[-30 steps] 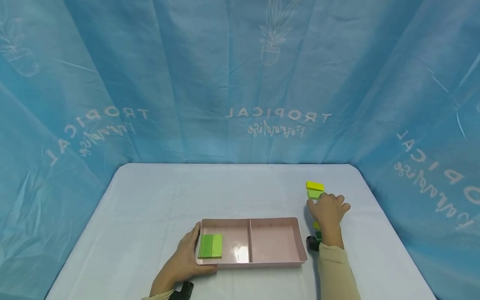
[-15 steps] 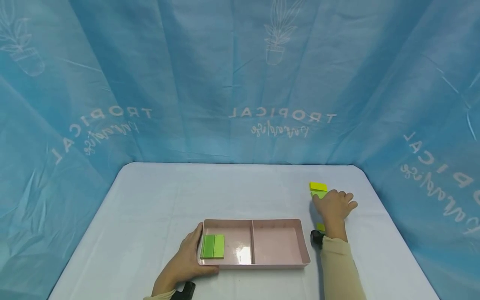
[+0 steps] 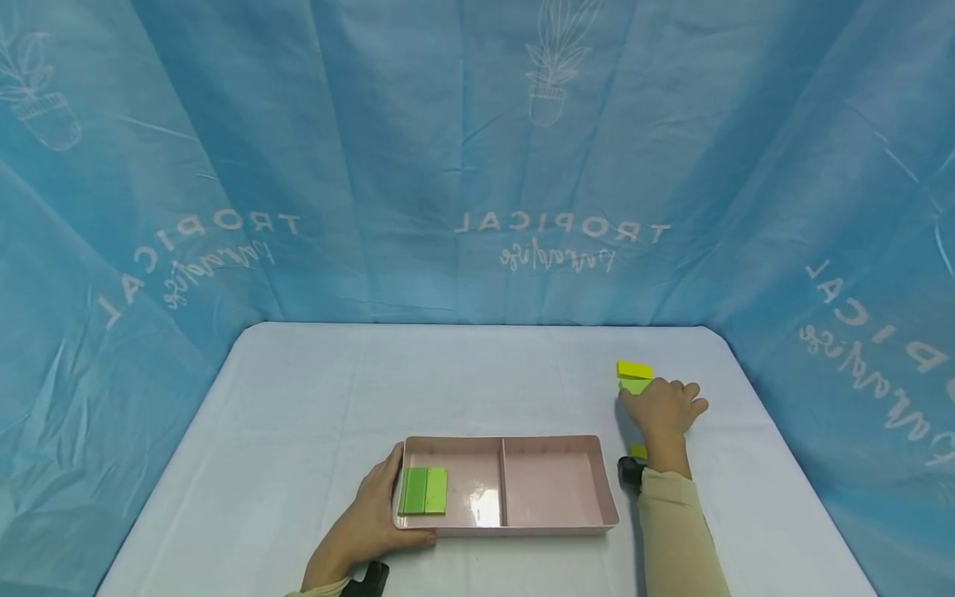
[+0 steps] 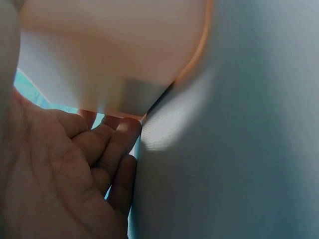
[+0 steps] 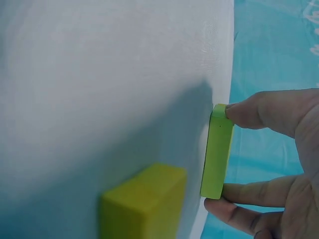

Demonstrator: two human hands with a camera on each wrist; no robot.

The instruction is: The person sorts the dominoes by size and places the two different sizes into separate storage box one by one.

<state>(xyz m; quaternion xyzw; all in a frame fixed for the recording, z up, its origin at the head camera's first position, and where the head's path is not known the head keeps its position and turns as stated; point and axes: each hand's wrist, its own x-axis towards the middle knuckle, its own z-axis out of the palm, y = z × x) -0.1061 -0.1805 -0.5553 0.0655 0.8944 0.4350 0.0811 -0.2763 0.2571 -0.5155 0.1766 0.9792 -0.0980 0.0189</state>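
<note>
My left hand (image 3: 369, 514) grips the left end of a pink two-compartment tray (image 3: 552, 481), thumb along the front wall. In the left wrist view, fingertips (image 4: 128, 127) press against the tray's wall (image 4: 104, 64). Two blocks, one green (image 3: 414, 491) and one lighter green (image 3: 436, 491), lie side by side in the left compartment. Beyond the tray at the right, my right hand (image 3: 664, 414) pinches a light green block (image 5: 218, 152) by its ends, thumb at one and fingers at the other. The hand partly covers this block in the head view.
A bright yellow block (image 3: 634, 370) lies just beyond the light green one. A yellow-green block (image 3: 638, 452) sits beside the right wrist, partly hidden by it. The white table (image 3: 336, 373) is enclosed by a blue printed curtain (image 3: 418, 166).
Since a second ago my right hand has shifted slightly away onto the light green block, and a dark green block near the wrist has gone out of sight. The left hand stays on the tray.
</note>
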